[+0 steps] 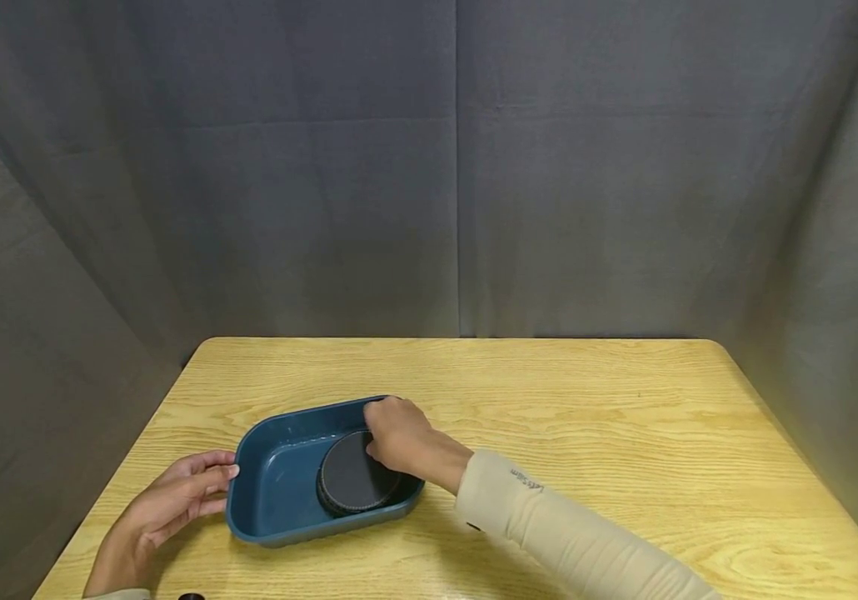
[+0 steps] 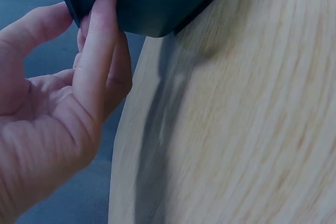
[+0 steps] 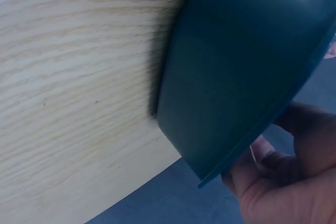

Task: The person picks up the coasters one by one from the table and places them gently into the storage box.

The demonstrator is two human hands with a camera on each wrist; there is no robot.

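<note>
A blue rectangular tub point(image 1: 279, 492) with rounded corners sits at an angle on the left half of the table. Inside it, toward the right end, lies a round flat black object point(image 1: 357, 475) with a ridged edge. My left hand point(image 1: 185, 492) pinches the tub's left rim; in the left wrist view a finger point(image 2: 107, 14) presses the outer wall. Over the tub's right end reaches my right hand point(image 1: 399, 433), fingers bent down inside, beside the black object. Its fingertips are hidden. The right wrist view shows the tub's outer wall point(image 3: 226, 66) with that hand beyond the rim.
The wood-grain table point(image 1: 586, 417) extends to the right and behind the tub. Grey curtains point(image 1: 459, 208) hang at the back and both sides. A small dark round thing point(image 1: 192, 596) shows at the bottom edge, mostly cut off.
</note>
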